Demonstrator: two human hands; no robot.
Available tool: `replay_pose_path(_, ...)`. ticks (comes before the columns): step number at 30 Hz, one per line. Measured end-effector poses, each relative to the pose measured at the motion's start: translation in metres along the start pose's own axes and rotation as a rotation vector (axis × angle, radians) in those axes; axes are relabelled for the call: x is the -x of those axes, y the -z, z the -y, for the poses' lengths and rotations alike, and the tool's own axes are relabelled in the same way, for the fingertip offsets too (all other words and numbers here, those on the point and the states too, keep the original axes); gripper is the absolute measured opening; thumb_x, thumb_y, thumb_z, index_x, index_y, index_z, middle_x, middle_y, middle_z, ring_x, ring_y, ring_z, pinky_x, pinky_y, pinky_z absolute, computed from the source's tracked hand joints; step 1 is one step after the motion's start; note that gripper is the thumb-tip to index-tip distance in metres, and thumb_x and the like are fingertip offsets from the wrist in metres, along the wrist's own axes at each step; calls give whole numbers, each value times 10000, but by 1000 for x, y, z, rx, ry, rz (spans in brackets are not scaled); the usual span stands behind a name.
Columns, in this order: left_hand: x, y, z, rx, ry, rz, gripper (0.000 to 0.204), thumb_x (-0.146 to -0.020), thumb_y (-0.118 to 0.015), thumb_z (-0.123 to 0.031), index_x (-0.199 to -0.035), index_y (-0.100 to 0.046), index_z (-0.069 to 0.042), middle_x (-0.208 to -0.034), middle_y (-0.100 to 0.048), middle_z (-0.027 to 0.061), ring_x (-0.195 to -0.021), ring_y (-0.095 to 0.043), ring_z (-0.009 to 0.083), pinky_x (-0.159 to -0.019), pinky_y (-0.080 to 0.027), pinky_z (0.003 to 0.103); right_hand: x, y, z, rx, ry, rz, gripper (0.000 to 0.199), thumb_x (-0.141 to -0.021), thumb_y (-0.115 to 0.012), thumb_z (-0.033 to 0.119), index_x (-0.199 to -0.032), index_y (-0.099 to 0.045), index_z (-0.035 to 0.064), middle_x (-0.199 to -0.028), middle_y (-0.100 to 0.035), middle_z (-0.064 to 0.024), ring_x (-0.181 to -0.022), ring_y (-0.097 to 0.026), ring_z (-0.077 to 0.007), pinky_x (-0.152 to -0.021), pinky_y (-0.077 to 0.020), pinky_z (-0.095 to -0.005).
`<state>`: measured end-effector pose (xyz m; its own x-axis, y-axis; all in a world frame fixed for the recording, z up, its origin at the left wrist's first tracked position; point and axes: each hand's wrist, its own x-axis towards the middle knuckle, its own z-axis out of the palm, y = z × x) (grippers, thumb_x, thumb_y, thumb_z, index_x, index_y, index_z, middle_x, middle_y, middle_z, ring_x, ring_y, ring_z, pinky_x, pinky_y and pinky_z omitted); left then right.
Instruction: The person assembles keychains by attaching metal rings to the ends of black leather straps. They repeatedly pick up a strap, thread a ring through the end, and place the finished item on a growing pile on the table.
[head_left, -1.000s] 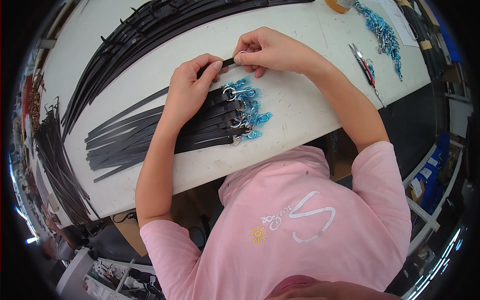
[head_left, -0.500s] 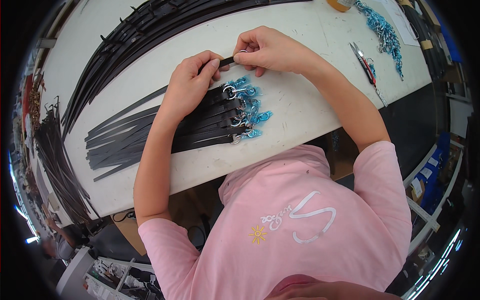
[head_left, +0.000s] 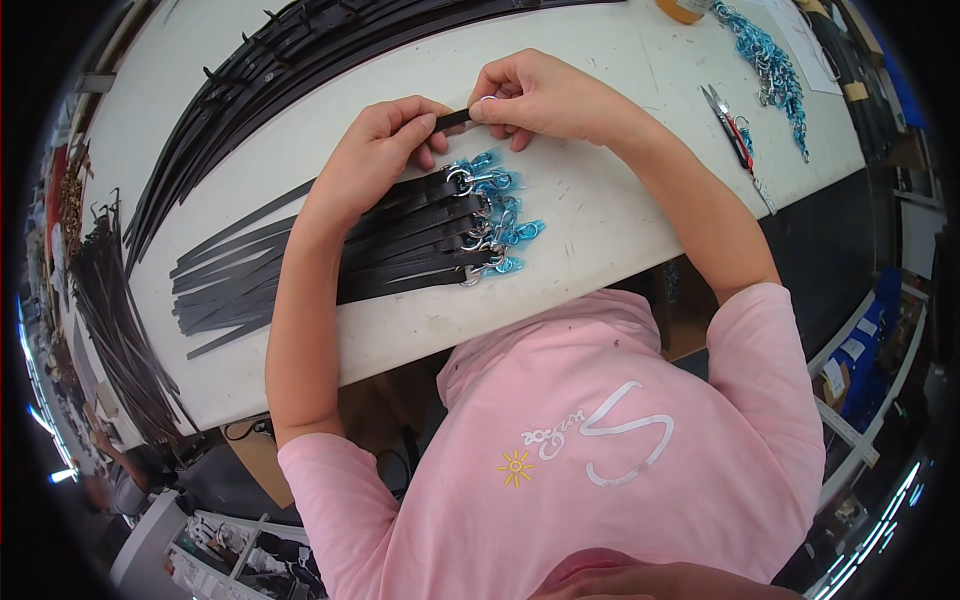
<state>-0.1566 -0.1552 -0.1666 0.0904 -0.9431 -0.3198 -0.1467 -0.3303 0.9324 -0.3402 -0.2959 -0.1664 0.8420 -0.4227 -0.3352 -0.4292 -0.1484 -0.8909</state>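
A narrow black strap [head_left: 454,119] is stretched between my two hands above the white table. My left hand [head_left: 385,148] pinches it between thumb and fingers on the left. At its right end, my right hand [head_left: 535,98] grips it, with a small bit of shiny ring showing at the fingertips; most of that end is hidden. Just below my hands lies a bundle of black straps [head_left: 400,235], fanned out to the left. Metal snap hooks [head_left: 470,240] partly wrapped in blue film [head_left: 522,232] sit at the bundle's right end.
Long black strips [head_left: 270,85] curve along the table's far left side. More dark straps [head_left: 125,330] hang over the left edge. To the right lie red-handled snips [head_left: 735,130] and a heap of blue-wrapped hooks [head_left: 770,65], near an amber container [head_left: 683,8].
My left hand and forearm have shifted slightly left and up. My right hand stays almost in place, and the strap remains between both hands.
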Motion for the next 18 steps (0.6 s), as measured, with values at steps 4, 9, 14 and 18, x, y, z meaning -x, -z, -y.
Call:
replay_pose_path(4,-2,-9,-1,-111,-21,-71,222,-1018,-563,-188,-1051,-710,-25,-807,-682,3,-689,-554,69,-686,-480,238,0,-2,1,41,-15,-18,231,-959,-666,221,-998,-683,-6,-809,-670,-56,-695,-646,-102,-616,-558,-238)
replay_pose_path(9,-7,-17,7,-253,-65,-180,205,-980,-611,-205,-983,-726,-36,-791,-736,33,-644,-563,79,-655,-479,272,2,-3,0,33,9,-29,210,-965,-658,204,-1005,-682,-1,-814,-680,-60,-693,-654,-106,-618,-558,-237)
replay_pose_path(14,-8,-15,8,-226,-77,-158,224,-988,-602,-212,-1003,-723,-23,-761,-692,25,-660,-568,95,-668,-484,271,2,-3,-3,39,18,-26,197,-968,-655,190,-1010,-682,0,-820,-683,-59,-712,-658,-103,-622,-558,-235)
replay_pose_path(18,-1,-8,12,-193,-114,-103,230,-1001,-594,-207,-1058,-706,-14,-753,-657,26,-685,-577,105,-682,-487,271,3,-4,-1,61,14,-26,196,-974,-656,190,-1018,-680,1,-824,-684,-56,-733,-660,-99,-626,-559,-235)
